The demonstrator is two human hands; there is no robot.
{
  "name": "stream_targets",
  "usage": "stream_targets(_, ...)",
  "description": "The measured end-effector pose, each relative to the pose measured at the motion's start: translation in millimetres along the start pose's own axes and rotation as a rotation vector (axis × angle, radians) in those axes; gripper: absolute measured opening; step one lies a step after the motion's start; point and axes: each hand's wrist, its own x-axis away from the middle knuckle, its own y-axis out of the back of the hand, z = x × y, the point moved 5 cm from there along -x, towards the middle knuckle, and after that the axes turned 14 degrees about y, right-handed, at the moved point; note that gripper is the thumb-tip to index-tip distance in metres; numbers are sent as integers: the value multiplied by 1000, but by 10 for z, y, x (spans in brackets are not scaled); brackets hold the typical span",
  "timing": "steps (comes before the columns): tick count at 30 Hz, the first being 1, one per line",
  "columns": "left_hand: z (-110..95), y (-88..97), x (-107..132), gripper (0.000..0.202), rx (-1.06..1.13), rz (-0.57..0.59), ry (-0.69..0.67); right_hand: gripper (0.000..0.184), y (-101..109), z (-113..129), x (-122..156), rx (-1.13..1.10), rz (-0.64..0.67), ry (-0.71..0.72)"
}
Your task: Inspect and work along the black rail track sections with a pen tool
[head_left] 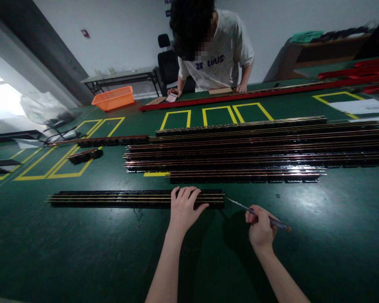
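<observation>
A long black strip [113,199] with brass-coloured rods along it lies flat on the green table. My left hand [183,209] spans this strip near its right end, fingers curled over the far side and thumb by the near edge. To the right, my right hand [261,227] is closed around a screwdriver [279,224] with a thin metal shaft. Its tip points left and sits close to the strip's right end; whether they touch I cannot tell.
Beyond the strip lie several similar black strips with copper-coloured rods [255,145]. A short black piece [85,155] is at the left. Across the table [107,261], a person [216,54] leans over a red bar [189,102]. An orange bin [113,99] stands at the far left.
</observation>
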Motion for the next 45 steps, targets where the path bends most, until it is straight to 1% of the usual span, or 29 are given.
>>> stream_targets(9, 4, -12, -2, 32, -28, 4, -4, 35, -25, 29, 13, -48, 33, -8)
stream_targets(15, -1, -17, -1, 33, -34, 6, 4, 36, -46, 41, 2, -10, 128, -23)
stream_targets(18, 0, -23, 3, 32, -32, 11, 3, 36, -42, 43, 3, -22, 123, -15)
stream_targets(23, 22, -10, 7, 35, -43, 37, -7, 36, -26, 30, 7, -63, 61, -9)
stream_targets(25, 49, 23, 7, 37, -56, 43, -4, 37, -21, 28, 4, -56, 55, -6)
stream_targets(27, 90, 71, 6, 38, -69, 41, 4, 37, -31, 30, -2, -37, 81, -5)
stream_targets(31, 207, 157, 3, 38, -104, 38, 40, 28, -90, 58, -14, -15, 151, -26)
stream_targets(33, 271, 178, -1, 40, -128, 28, 66, 25, -109, 84, -16, 50, 153, -43)
stream_targets(35, 326, 175, -7, 42, -143, 24, 82, 29, -113, 119, -13, 138, 138, -43)
stream_targets(38, 374, 135, -12, 41, -155, 30, 67, 33, -121, 170, -4, 198, 135, 4)
stream_targets(39, 382, 121, -12, 41, -156, 26, 61, 32, -130, 180, -2, 210, 155, 28)
stream_targets(41, 386, 97, -14, 41, -162, 7, 62, 27, -163, 189, 1, 252, 236, 92)
stream_targets(43, 349, 69, -10, 41, -164, -16, 46, 19, -203, 211, 1, 323, 317, 213)
stream_targets(44, 318, 55, -7, 40, -165, -31, 42, 16, -223, 230, 2, 366, 341, 294)
stream_targets(45, 277, 38, -4, 40, -162, -47, 39, 12, -235, 260, 4, 412, 337, 395)
